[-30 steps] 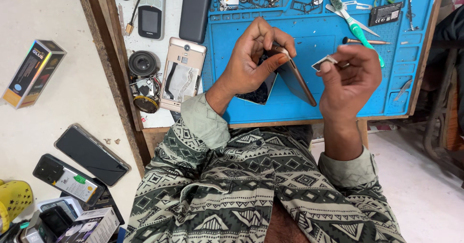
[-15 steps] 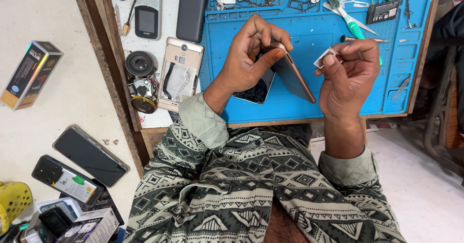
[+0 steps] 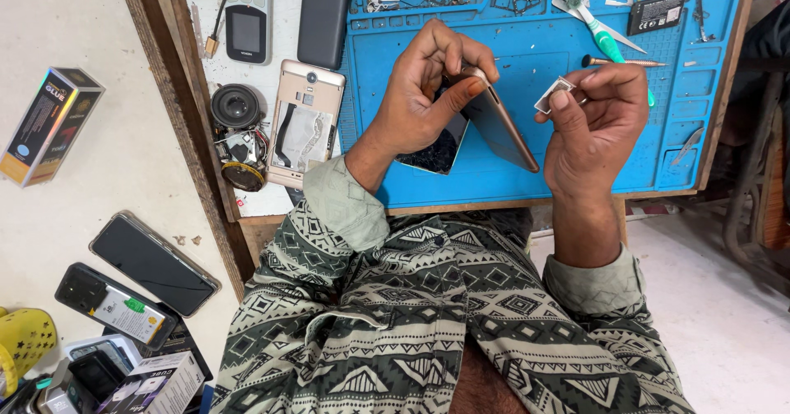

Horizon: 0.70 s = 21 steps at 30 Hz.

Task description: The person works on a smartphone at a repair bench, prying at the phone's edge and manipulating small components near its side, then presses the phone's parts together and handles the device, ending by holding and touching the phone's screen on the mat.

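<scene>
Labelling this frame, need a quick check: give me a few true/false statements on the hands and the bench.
1. The left hand grips a phone tilted on edge. True.
2. The right hand is empty. False: its fingertips pinch a small metal tray.
3. The work mat is red. False: it is blue.
4. A green-handled toothbrush lies on the mat. True.
5. A gold phone back lies left of the mat. True.
</scene>
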Each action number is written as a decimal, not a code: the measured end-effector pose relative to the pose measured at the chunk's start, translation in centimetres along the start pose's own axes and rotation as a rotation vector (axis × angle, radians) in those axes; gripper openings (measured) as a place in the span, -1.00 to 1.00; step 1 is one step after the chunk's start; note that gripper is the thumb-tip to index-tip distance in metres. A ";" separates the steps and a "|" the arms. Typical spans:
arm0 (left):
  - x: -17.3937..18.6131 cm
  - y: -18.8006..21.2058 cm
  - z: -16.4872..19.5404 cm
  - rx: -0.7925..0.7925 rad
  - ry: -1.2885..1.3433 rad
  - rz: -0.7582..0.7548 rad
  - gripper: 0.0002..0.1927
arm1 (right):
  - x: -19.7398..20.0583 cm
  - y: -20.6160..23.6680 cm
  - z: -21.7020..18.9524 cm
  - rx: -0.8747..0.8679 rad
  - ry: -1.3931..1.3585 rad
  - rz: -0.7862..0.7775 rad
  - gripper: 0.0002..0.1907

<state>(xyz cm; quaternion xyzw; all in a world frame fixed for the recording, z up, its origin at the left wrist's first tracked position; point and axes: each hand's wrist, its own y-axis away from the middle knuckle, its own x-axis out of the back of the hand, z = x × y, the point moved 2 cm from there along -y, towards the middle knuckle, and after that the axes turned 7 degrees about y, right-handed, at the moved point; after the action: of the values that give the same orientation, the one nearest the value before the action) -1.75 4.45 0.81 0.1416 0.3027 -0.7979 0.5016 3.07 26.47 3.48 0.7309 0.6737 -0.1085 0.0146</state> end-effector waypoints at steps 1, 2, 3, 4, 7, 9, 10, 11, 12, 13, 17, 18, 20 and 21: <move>0.0 0.0 0.0 -0.001 -0.001 -0.001 -0.69 | 0.0 0.0 0.0 -0.001 0.008 0.002 -0.70; -0.1 0.0 0.1 0.000 -0.002 -0.002 -0.70 | 0.0 0.1 0.0 -0.002 0.015 0.003 -0.71; -0.1 0.0 0.1 -0.002 -0.006 -0.002 -0.70 | 0.0 0.1 0.1 -0.001 0.026 0.008 -0.71; -0.1 0.0 0.1 -0.004 -0.010 -0.001 -0.70 | 0.1 0.1 0.1 0.003 0.038 0.010 -0.72; -0.2 0.0 0.2 -0.007 -0.013 -0.001 -0.70 | 0.2 0.1 0.2 0.020 0.073 0.011 -0.73; -0.2 0.1 0.2 -0.011 -0.017 -0.006 -0.70 | 0.2 0.2 0.2 0.033 0.093 0.008 -0.74; -0.2 0.0 0.1 -0.015 -0.020 -0.010 -0.70 | 0.2 0.2 0.1 0.039 0.105 0.008 -0.75; -0.2 0.1 0.1 -0.018 -0.024 -0.014 -0.70 | 0.2 0.3 0.0 0.044 0.118 0.008 -0.75; -0.2 0.1 0.1 -0.017 -0.022 -0.013 -0.71 | 0.2 0.4 -0.1 0.047 0.133 0.008 -0.76; -0.2 0.1 0.1 -0.016 -0.020 -0.012 -0.71 | 0.1 0.4 -0.2 0.051 0.139 0.004 -0.76; -0.1 0.1 -0.1 -0.029 -0.030 -0.015 -0.71 | -0.6 0.3 -1.0 0.066 0.160 -0.016 -0.76; 0.0 0.1 -0.1 -0.029 -0.034 -0.013 -0.71 | -0.8 0.2 -1.3 0.070 0.184 -0.018 -0.75; 0.0 0.0 -0.1 -0.029 -0.040 -0.010 -0.72 | -1.4 0.2 -1.7 0.082 0.240 -0.023 -0.75; 0.0 0.0 -0.2 -0.033 -0.039 -0.012 -0.72 | -1.8 0.2 -1.9 0.090 0.272 -0.029 -0.75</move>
<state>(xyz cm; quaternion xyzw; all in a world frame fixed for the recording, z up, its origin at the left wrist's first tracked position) -1.73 4.58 0.71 0.1160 0.3066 -0.7984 0.5050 3.39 25.05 5.63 0.7291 0.6742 -0.0386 -0.1111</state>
